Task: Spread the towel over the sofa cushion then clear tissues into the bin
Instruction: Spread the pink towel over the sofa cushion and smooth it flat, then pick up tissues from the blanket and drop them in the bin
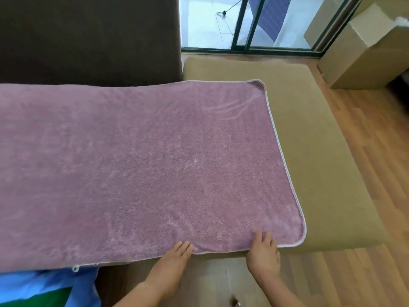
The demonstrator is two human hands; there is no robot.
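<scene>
A pink towel [143, 165] with a pale hem lies flat across the tan sofa cushion [309, 138], running off the left edge of the view. My left hand [174, 260] rests with flat fingers on the towel's near edge. My right hand [264, 251] presses down on the near edge close to the towel's right corner, fingers spread. Neither hand grips the cloth. No tissues or bin are in sight.
The dark brown sofa back [88, 38] rises behind the towel. Cardboard boxes [365, 52] stand at the right on the wooden floor [376, 173]. A sliding glass door [247, 23] is beyond. Blue and green fabric [44, 289] shows at the bottom left.
</scene>
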